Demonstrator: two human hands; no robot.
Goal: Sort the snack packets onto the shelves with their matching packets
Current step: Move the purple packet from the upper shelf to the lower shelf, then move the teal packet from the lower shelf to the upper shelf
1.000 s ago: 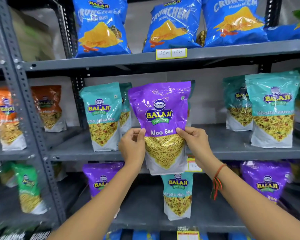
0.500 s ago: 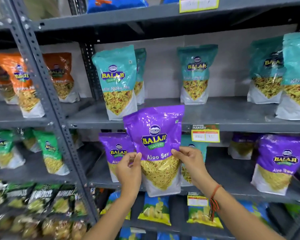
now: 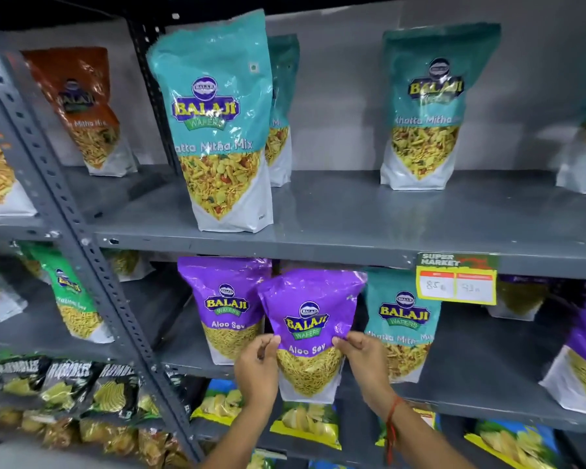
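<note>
Both hands (image 3: pixel 313 367) pinching purple packet (image 3: pixel 310 330).

Purple Aloo Sev packet (image 3: pixel 310 328) upright at the lower shelf (image 3: pixel 471 363)

Glossy purple top, white base, yellow sev pictured. It overlaps a matching purple Aloo Sev packet (image 3: pixel 225 306) at its 10 o'clock; a teal Khatta Mitha Mix packet (image 3: pixel 403 323) stands at its 3 o'clock.
</note>
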